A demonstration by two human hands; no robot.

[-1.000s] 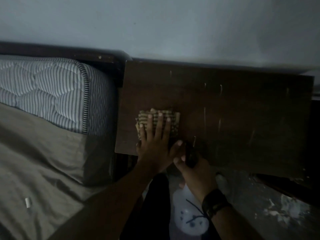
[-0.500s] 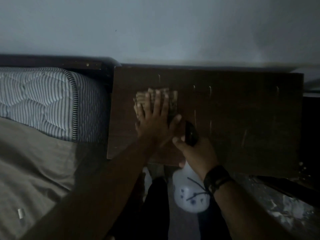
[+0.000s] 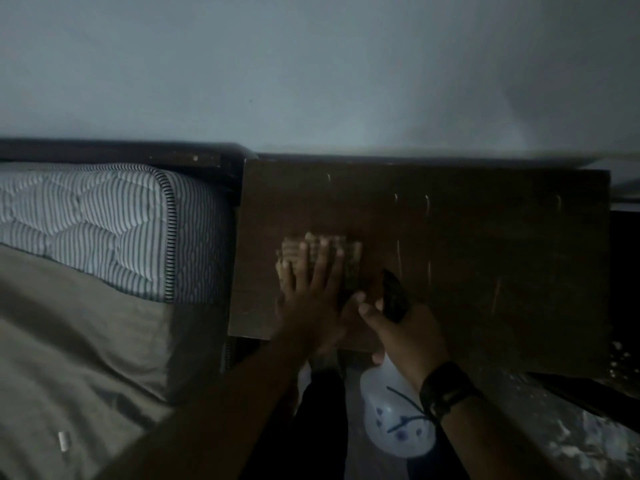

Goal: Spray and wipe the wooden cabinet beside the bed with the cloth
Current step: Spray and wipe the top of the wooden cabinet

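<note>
From the head view, in dim light, the dark brown wooden cabinet top [image 3: 485, 271] fills the middle of what I see, its far edge against the pale wall [image 3: 311, 64]. My left hand [image 3: 311, 292] lies flat on the near left part of that cabinet top, fingers straight and spread, pressing down on the small tan striped cloth [image 3: 349, 258], which shows past my fingertips and lies folded on the wood. The cloth is blurred, so its weave is hard to read. My right hand [image 3: 405, 330] is just beside the left, at the cabinet's near edge, with its fingers curled around the neck of a white plastic spray bottle with blue markings [image 3: 394, 424]; the bottle's dark spray head [image 3: 393, 296] sticks up above my thumb over the cabinet top, while its round body hangs below the cabinet's front edge. A dark wristband [image 3: 446, 389] sits on my right wrist. Left of the cabinet, close alongside it, is the grey-and-white striped quilted mattress [image 3: 97, 223] with an olive-grey sheet [image 3: 69, 341] over its near part. Thin pale streaks mark the wood right of the cloth.
</note>
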